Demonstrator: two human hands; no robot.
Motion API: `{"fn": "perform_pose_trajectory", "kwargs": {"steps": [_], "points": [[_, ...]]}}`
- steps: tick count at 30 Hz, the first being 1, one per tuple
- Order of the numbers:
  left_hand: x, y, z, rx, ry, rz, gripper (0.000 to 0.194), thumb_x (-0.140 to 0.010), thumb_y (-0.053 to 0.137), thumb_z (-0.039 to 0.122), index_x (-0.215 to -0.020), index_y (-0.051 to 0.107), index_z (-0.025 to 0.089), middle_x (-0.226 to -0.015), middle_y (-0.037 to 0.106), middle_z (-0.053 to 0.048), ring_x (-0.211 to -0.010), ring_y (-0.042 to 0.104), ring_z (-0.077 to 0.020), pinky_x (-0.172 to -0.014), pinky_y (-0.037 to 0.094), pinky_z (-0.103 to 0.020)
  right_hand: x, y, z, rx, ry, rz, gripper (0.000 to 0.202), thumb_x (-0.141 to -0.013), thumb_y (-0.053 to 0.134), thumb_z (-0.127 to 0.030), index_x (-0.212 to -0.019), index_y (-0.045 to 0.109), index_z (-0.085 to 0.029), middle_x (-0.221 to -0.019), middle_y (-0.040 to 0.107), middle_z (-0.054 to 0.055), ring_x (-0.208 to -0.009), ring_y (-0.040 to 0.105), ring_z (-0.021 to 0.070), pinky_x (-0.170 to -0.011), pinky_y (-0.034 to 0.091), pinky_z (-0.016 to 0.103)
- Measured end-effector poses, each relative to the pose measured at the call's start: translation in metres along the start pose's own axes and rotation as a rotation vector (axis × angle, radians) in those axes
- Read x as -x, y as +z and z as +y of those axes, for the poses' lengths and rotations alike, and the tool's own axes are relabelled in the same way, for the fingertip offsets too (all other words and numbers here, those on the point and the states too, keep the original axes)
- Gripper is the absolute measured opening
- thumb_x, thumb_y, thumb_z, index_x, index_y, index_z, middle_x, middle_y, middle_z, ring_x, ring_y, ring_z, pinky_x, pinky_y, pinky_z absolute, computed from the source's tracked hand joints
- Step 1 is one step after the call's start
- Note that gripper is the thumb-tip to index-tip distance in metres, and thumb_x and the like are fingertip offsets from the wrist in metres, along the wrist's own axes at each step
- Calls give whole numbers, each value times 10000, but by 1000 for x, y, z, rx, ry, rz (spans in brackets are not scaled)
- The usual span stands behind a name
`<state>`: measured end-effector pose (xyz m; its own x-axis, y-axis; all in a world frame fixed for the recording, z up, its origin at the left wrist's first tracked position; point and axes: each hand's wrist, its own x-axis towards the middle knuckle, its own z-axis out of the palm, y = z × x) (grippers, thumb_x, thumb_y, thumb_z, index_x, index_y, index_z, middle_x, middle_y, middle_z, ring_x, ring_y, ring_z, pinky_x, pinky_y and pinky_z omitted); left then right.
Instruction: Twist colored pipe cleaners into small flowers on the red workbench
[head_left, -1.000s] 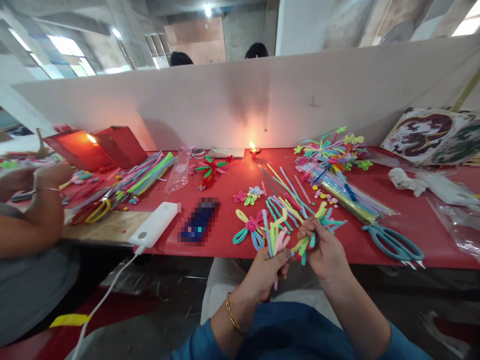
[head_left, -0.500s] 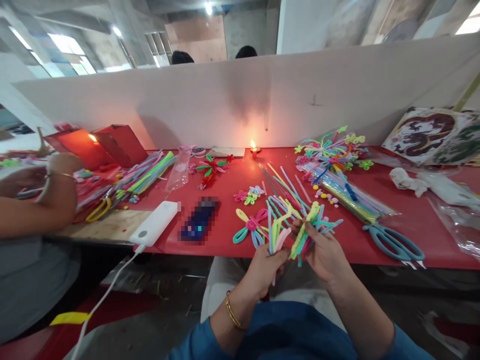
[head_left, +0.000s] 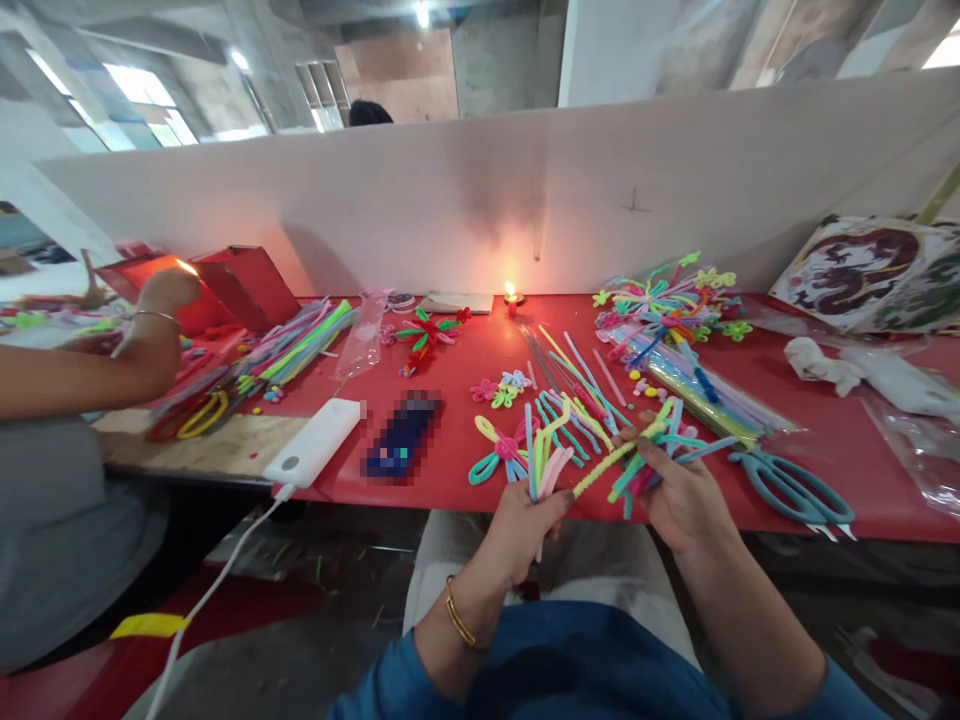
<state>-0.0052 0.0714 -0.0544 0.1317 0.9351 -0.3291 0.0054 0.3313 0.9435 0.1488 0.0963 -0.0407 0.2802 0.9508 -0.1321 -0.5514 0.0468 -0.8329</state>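
My left hand (head_left: 523, 530) is closed round a small bunch of folded pipe cleaners (head_left: 549, 462), pink, blue and yellow-green, standing up from the fist. My right hand (head_left: 688, 497) grips a mixed bunch of coloured pipe cleaners (head_left: 637, 470), whose ends stick out on both sides of the fingers. A yellow pipe cleaner (head_left: 604, 468) stretches between the two hands, its lower end at my left fingertips. Just beyond my left hand lies a looped pipe-cleaner flower (head_left: 501, 448) with a pink centre. Loose pipe cleaners (head_left: 581, 375) lie behind the hands.
A lit candle (head_left: 511, 300) burns at the back of the red table. Teal scissors (head_left: 795, 487) lie at right, near packed pipe cleaners (head_left: 697, 380). A phone (head_left: 403, 435) and a white power bank (head_left: 313, 442) lie left. A co-worker's arm (head_left: 142, 350) reaches towards another flame.
My hands have moved apart, the right one with its bunch going rightward. The yellow pipe cleaner now spans the gap. At far left, the co-worker's hand has moved up beside the flame.
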Motion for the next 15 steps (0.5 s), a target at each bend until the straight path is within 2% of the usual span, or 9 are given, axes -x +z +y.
{"fn": "perform_pose_trajectory", "kwargs": {"steps": [3, 6, 9, 11, 12, 13, 15], "points": [[-1, -9, 1, -63, 15, 54, 234, -698, 529, 290, -513, 428, 188, -367, 369, 75, -332, 295, -53, -353, 212, -199, -7, -14, -4, 191, -149, -15, 202, -534, 770, -260, -701, 665, -222, -644, 664, -33, -655, 615, 137, -665, 486, 265], [-2, -19, 2, -111, 68, 93, 244, -707, 528, 309, -517, 438, 187, -375, 372, 76, -331, 291, -53, -352, 205, -202, -11, -34, -10, 477, -124, -42, 216, -515, 775, -256, -700, 675, -212, -617, 651, -21, -605, 594, 142, -603, 482, 253], [-4, -28, 2, -129, 121, 117, 252, -704, 546, 312, -511, 458, 176, -381, 387, 72, -348, 312, -54, -376, 228, -203, -11, -50, -21, 760, -94, -186, 227, -486, 778, -281, -667, 670, -198, -564, 623, -11, -519, 551, 146, -513, 466, 258], [-6, -32, 1, -91, 132, 145, 229, -688, 576, 323, -540, 497, 166, -385, 410, 69, -366, 339, -60, -398, 250, -205, -10, -55, -28, 893, -144, -291, 206, -488, 765, -312, -595, 641, -188, -541, 595, -8, -500, 523, 144, -491, 452, 255], [-8, -33, 1, -48, 139, 168, 225, -675, 594, 332, -554, 510, 162, -386, 415, 70, -377, 350, -63, -408, 260, -205, -10, -56, -31, 936, -182, -301, 207, -499, 753, -329, -559, 618, -185, -522, 575, -10, -492, 509, 140, -486, 444, 254], [-10, -34, 0, 11, 150, 197, 232, -662, 612, 345, -563, 516, 159, -391, 418, 70, -388, 359, -65, -417, 269, -205, -12, -57, -33, 972, -222, -277, 216, -517, 733, -350, -533, 596, -184, -495, 550, -14, -475, 491, 135, -473, 432, 251], [-13, -34, 0, 142, 164, 249, 265, -643, 637, 379, -567, 512, 157, -403, 416, 70, -399, 363, -65, -417, 269, -204, -18, -55, -33, 1057, -309, -135, 241, -564, 679, -392, -511, 567, -185, -437, 500, -21, -432, 448, 126, -427, 388, 250]]}}
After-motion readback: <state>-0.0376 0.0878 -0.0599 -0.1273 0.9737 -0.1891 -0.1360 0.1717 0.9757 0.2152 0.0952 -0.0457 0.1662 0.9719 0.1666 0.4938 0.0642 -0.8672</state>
